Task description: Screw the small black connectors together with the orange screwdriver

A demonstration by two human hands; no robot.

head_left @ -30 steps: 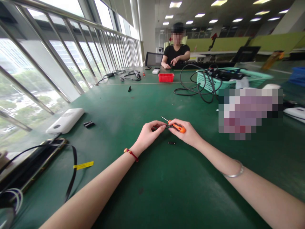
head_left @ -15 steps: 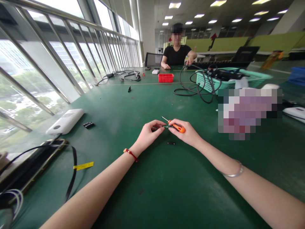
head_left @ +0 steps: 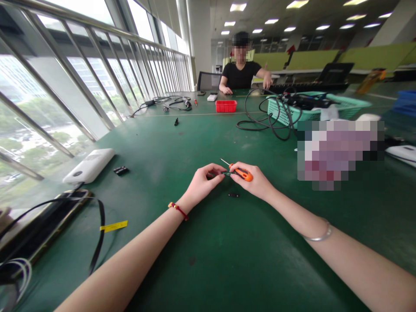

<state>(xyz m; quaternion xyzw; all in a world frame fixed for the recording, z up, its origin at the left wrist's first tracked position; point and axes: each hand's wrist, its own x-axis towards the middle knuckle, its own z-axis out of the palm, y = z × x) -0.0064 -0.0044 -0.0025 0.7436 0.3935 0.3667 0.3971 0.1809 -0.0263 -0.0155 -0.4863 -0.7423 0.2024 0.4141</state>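
In head view, pinches a small green part [head_left: 227,173] between the left hand [head_left: 204,180] and the right hand [head_left: 256,181], long axis crosswise, held at either end with neither hand clearly nearer. Clamps an orange screwdriver [head_left: 246,174] in the right hand, with shank [head_left: 225,161] aimed left and away, beyond the part. Shows a small black piece [head_left: 233,195] on the tabletop [head_left: 208,138], on the near side.

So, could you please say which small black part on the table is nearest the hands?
The black part this side of the orange screwdriver; others are farther, one beside the white device, another left of the red bin.
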